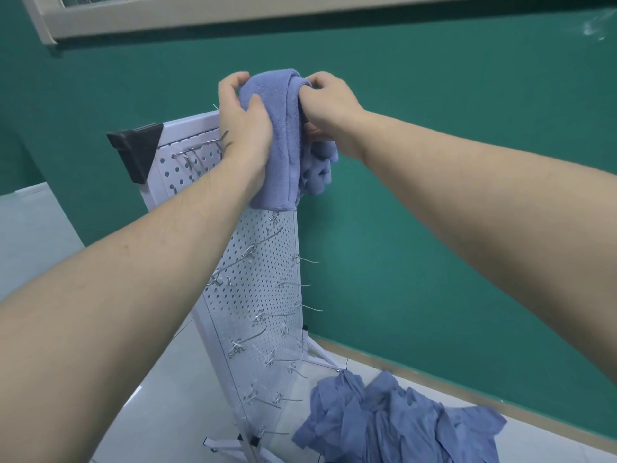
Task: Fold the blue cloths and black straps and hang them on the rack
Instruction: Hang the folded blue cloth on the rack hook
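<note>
Green wall (434, 162) behind white pegboard rack (257, 289); both hands grip blue towel (280, 135).

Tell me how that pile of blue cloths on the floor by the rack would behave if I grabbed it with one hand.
The pile of blue cloths is crumpled into loose folds, so it is probably floppy and would sag from your grip. The fabric looks thin, so likely light. The pieces seem tangled, so several may lift together or trail off.
</note>
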